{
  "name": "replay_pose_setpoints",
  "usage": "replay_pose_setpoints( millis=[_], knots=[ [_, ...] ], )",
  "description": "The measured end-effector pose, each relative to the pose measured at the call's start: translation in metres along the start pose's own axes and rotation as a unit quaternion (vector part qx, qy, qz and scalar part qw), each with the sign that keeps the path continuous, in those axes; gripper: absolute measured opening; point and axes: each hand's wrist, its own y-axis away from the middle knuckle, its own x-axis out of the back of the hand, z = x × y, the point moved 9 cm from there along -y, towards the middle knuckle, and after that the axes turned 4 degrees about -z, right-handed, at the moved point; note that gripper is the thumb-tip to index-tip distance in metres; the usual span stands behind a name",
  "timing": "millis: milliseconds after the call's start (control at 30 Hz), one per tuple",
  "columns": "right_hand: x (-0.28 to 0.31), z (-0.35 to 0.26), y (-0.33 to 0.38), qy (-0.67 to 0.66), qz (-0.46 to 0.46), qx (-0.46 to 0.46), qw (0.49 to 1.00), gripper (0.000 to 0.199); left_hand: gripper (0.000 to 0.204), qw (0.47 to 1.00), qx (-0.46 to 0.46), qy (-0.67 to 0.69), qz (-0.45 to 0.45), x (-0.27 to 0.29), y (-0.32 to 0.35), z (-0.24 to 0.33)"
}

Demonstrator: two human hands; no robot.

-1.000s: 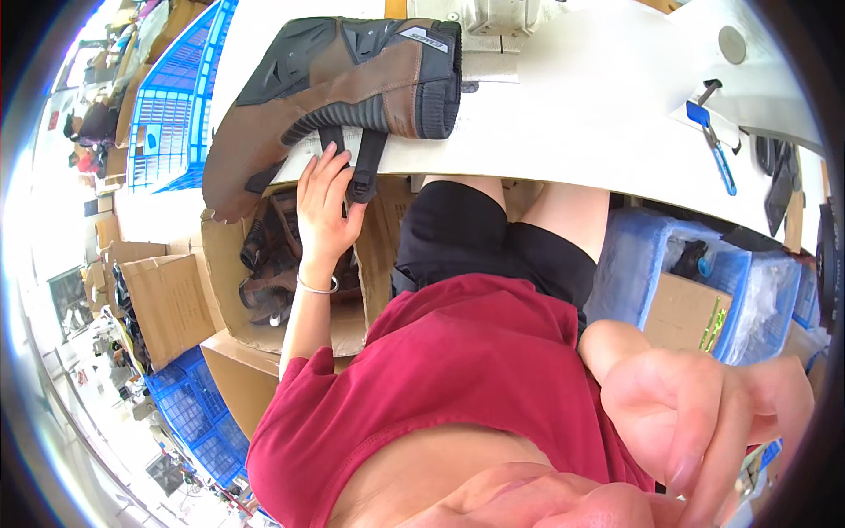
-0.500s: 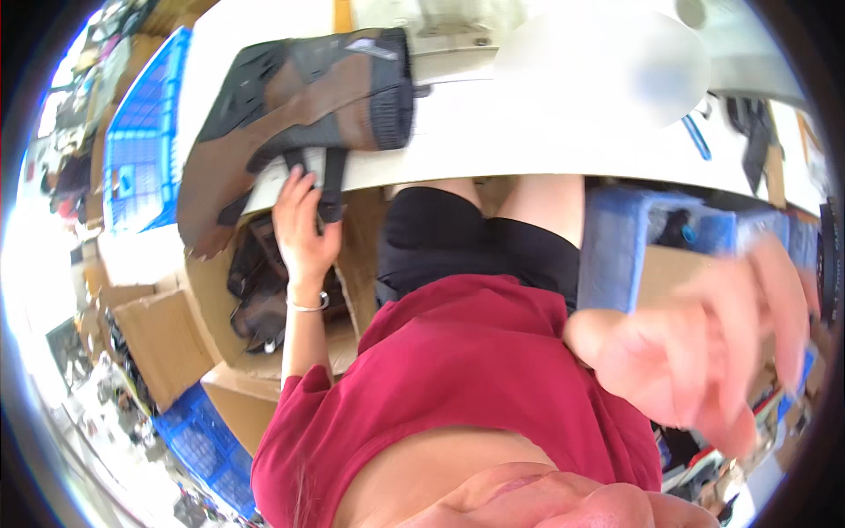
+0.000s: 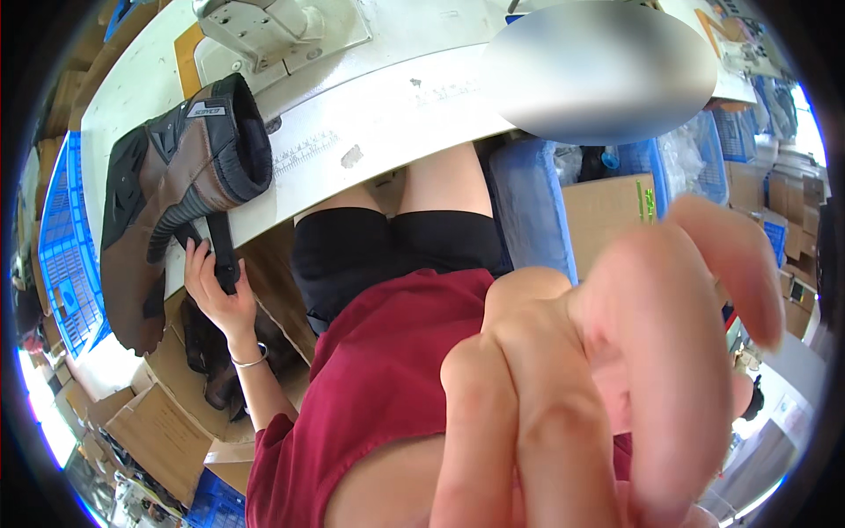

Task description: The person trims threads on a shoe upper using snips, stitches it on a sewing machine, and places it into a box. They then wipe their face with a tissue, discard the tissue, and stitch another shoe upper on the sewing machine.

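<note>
A brown and black boot [image 3: 182,172] lies on its side at the left of the white table, its lower part over the front edge. Its dark opening faces right, and ribbing runs along its bend. Black straps [image 3: 223,246] hang from it over the table edge. My left hand [image 3: 222,295] is at these straps, one strap passing between thumb and fingers; how firmly it grips is hard to see. Close to the camera, my right hand [image 3: 590,378] is raised, large and partly blurred. Its fingers are bent but apart, with nothing visible in them.
A pale machine base [image 3: 282,40] is mounted on the white table [image 3: 378,114]. Below the table at left is an open cardboard box [image 3: 167,370] with dark items. Blue crates [image 3: 532,207] stand at right, another blue crate [image 3: 70,255] at far left. A blurred oval hides the table's right part.
The view has turned, so table and boot appear farther left. My right hand has come nearer the camera and toward the middle. My left hand stays by the straps.
</note>
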Motion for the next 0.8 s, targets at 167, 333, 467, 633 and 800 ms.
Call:
replay_pose_setpoints(
  millis=[167, 333, 467, 633, 800],
  knots=[
    [0.008, -0.037, 0.010, -0.010, -0.006, 0.032, 0.999, 0.042, 0.035, 1.000, 0.006, -0.006, -0.011, 0.003, -0.001, 0.005],
    [0.023, -0.020, 0.000, -0.005, -0.009, 0.066, 0.998, 0.042, 0.036, 1.000, 0.004, -0.010, -0.008, 0.001, -0.002, 0.008],
    [0.039, -0.050, 0.008, 0.015, 0.000, 0.088, 0.996, 0.042, 0.036, 1.000, 0.009, -0.013, 0.000, 0.002, -0.003, 0.008],
    [0.010, -0.042, 0.020, 0.047, 0.010, 0.112, 0.993, 0.042, 0.038, 1.000, -0.006, -0.006, 0.001, 0.001, -0.001, 0.005],
    [0.009, -0.064, 0.031, 0.054, 0.010, 0.139, 0.989, 0.042, 0.034, 1.000, 0.010, -0.002, -0.010, 0.000, 0.000, 0.005]
  ],
)
